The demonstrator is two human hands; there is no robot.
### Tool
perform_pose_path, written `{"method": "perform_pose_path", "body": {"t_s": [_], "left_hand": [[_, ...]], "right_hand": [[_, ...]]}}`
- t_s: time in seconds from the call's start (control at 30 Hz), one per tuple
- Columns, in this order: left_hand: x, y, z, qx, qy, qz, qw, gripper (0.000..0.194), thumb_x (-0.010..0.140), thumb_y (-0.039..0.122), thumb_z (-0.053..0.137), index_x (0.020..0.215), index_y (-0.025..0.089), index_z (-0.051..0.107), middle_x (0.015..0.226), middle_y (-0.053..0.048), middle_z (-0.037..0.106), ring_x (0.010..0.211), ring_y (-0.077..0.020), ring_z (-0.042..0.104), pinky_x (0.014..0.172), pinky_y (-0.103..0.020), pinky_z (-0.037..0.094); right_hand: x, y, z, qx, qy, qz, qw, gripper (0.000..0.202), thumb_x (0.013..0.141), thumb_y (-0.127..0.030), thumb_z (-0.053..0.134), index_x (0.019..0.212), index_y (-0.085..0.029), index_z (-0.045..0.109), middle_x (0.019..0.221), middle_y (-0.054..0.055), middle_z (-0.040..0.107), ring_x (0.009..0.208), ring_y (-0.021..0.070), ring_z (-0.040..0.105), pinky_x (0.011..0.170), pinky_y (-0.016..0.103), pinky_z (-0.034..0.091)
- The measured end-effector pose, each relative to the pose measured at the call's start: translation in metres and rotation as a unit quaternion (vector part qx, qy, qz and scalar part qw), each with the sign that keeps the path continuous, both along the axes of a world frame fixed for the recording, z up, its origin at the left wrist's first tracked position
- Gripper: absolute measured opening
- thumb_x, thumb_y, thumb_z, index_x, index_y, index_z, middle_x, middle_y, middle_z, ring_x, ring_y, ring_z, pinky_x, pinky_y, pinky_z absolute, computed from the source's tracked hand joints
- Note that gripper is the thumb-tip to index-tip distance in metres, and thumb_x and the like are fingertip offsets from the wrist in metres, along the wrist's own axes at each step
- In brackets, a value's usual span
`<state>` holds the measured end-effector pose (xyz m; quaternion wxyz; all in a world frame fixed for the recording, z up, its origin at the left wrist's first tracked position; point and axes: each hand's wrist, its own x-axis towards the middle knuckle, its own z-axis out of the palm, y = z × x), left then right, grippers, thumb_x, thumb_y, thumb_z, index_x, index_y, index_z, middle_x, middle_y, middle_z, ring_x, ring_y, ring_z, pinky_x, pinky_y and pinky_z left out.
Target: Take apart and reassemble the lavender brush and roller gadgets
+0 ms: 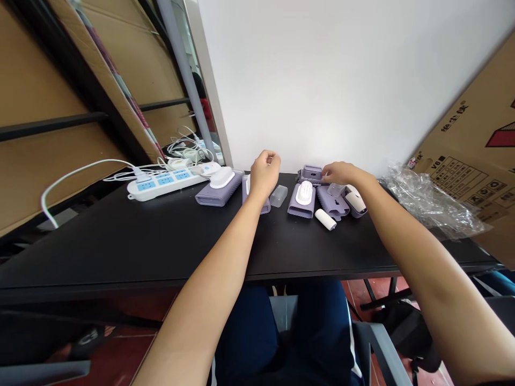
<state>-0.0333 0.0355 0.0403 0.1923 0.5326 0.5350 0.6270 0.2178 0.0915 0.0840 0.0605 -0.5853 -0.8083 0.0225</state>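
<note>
My left hand (266, 170) is raised with its fingers curled together; anything inside them is hidden. Below its wrist lies a purple case (264, 207) with a white piece, partly covered by my arm. A clear plastic cap (279, 196) sits just to the right. My right hand (341, 172) reaches to the back of the row, its bent fingertips at the right end of a purple strapped item (312, 172). Whether it grips that item is unclear. Beneath this hand are a flattened purple cover (332, 202) and another clear cap (336, 189).
A purple case with a white oval brush-like piece (304, 193), a white cylinder (325, 220) and a cream-and-purple item (355, 201) lie nearby. Leftward are another purple case (219, 192) and a power strip (169, 181). Crumpled clear plastic (430, 201) and a carton (475, 161) stand right.
</note>
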Motion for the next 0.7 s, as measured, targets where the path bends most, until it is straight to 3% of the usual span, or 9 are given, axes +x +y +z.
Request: {"method": "perform_pose_path", "body": {"t_s": [0.23, 0.4, 0.53, 0.7], "left_hand": [[0.002, -0.003, 0.001, 0.002, 0.014, 0.004, 1.000, 0.012, 0.092, 0.027, 0.056, 0.092, 0.023, 0.067, 0.098, -0.004, 0.075, 0.097, -0.0205, 0.065, 0.089, -0.033, 0.046], [0.001, -0.004, 0.000, 0.004, 0.034, 0.007, 0.999, 0.014, 0.093, 0.029, 0.054, 0.094, 0.023, 0.067, 0.099, -0.004, 0.074, 0.093, -0.0197, 0.065, 0.089, -0.033, 0.046], [0.002, -0.003, 0.000, 0.007, 0.042, 0.011, 0.999, 0.013, 0.093, 0.026, 0.054, 0.093, 0.023, 0.067, 0.098, -0.003, 0.074, 0.094, -0.0196, 0.066, 0.089, -0.033, 0.047], [0.005, -0.003, -0.002, 0.010, 0.052, 0.006, 0.999, 0.013, 0.094, 0.026, 0.054, 0.093, 0.023, 0.067, 0.098, -0.003, 0.075, 0.094, -0.0193, 0.066, 0.090, -0.033, 0.047]], "right_hand": [[-0.025, -0.027, 0.011, 0.056, 0.022, -0.017, 0.998, 0.031, 0.096, -0.048, 0.058, 0.108, -0.025, 0.075, 0.110, 0.009, 0.080, 0.097, 0.0273, 0.070, 0.078, 0.038, 0.050], [-0.069, -0.056, -0.004, 0.009, -0.044, -0.011, 0.999, 0.047, 0.101, -0.057, 0.044, 0.121, -0.024, 0.072, 0.123, 0.012, 0.078, 0.114, 0.0342, 0.071, 0.089, 0.044, 0.051], [-0.090, -0.072, -0.017, -0.023, -0.044, -0.059, 0.997, 0.068, 0.099, -0.067, 0.040, 0.142, -0.020, 0.061, 0.134, 0.018, 0.073, 0.126, 0.0390, 0.067, 0.099, 0.050, 0.050], [-0.091, -0.088, -0.017, -0.065, -0.057, -0.067, 0.994, 0.066, 0.097, -0.054, 0.047, 0.152, -0.017, 0.051, 0.139, 0.021, 0.070, 0.128, 0.0388, 0.067, 0.101, 0.049, 0.050]]}}
